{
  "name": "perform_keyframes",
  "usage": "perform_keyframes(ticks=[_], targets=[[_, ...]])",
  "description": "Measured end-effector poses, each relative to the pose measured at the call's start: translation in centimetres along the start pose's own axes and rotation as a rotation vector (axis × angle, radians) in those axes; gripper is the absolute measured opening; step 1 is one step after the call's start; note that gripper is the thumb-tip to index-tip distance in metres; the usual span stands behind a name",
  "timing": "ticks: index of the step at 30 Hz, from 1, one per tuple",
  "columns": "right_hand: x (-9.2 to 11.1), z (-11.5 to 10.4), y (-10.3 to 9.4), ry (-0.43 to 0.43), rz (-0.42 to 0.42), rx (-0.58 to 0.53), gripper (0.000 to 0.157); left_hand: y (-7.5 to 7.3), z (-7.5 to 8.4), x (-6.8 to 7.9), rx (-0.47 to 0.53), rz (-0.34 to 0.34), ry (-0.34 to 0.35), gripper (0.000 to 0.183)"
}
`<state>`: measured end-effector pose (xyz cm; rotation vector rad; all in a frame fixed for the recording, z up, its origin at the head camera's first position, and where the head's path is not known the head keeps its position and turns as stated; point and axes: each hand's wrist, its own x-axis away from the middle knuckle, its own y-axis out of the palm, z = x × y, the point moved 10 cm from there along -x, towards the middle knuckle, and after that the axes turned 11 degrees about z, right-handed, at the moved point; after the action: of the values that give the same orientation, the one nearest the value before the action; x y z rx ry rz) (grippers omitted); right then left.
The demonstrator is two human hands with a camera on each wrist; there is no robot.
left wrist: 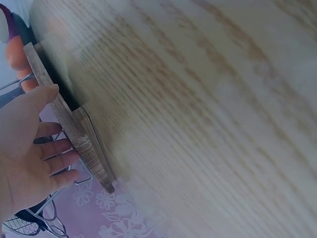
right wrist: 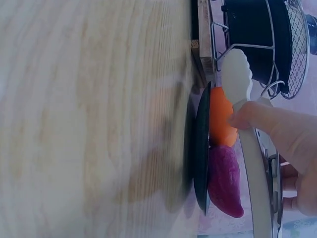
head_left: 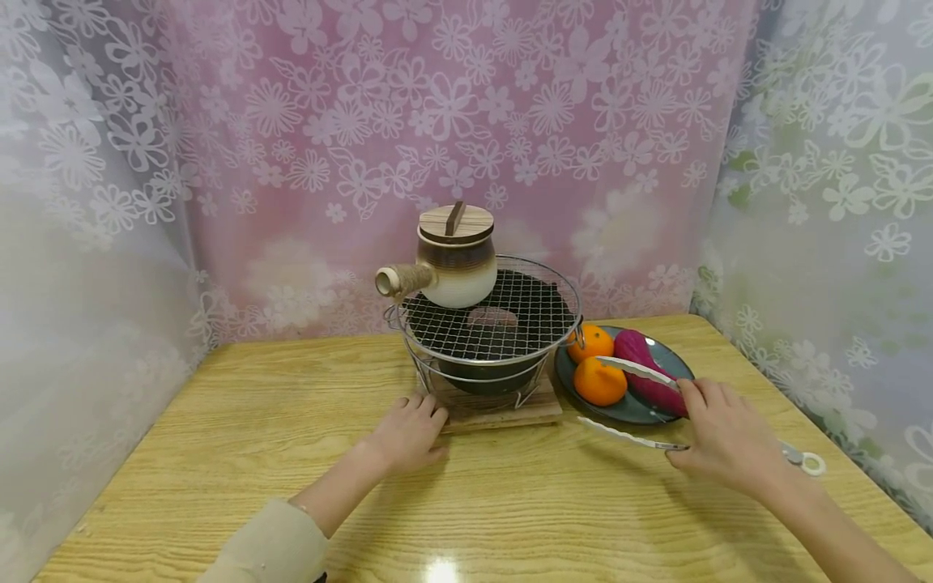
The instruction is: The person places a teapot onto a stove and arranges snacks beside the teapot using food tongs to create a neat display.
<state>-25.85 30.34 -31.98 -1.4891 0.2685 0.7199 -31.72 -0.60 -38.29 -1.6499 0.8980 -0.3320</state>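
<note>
My right hand (head_left: 729, 437) holds a pair of white-tipped tongs (head_left: 634, 368) by the arms, which stand spread apart. The upper tip overlaps an orange (head_left: 601, 383) in the head view; the lower arm lies in front of the plate's near edge. On the dark plate (head_left: 641, 419) are two oranges and a purple sweet potato (head_left: 637, 350). My left hand (head_left: 410, 433) rests at the left end of a wooden board (head_left: 503, 417), its thumb (left wrist: 51, 93) at the board's edge and its fingers loosely extended in the left wrist view.
On the board stands a dark round stove (head_left: 488, 376) in a wire frame, topped by a wire mesh grill (head_left: 525, 324). A lidded clay pot (head_left: 459, 275) with a rope-wrapped side handle sits on the mesh. Floral curtains (head_left: 350, 162) enclose the wooden table (head_left: 291, 405) at back and sides.
</note>
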Motion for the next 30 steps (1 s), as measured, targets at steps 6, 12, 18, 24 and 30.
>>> perform_keyframes(ticks=[6,12,18,24,30], targets=[[-0.6,0.7,-0.2,0.041,0.019,0.015,0.082,0.0,0.0,0.0,-0.002,0.006,0.008,0.05],[-1.0,1.3,0.3,0.081,-0.027,0.026,0.078,0.1,0.1,0.0,0.004,0.002,0.005,0.05],[-1.1,1.7,0.9,0.112,-0.075,0.023,0.079,0.1,0.1,0.0,0.01,0.002,0.002,0.048],[-1.4,1.8,1.3,0.12,-0.087,0.03,0.076,0.0,0.1,0.0,0.003,0.008,0.003,0.047],[-1.6,1.7,1.7,0.122,-0.11,0.035,0.075,0.1,0.0,-0.1,0.005,0.012,0.001,0.047]])
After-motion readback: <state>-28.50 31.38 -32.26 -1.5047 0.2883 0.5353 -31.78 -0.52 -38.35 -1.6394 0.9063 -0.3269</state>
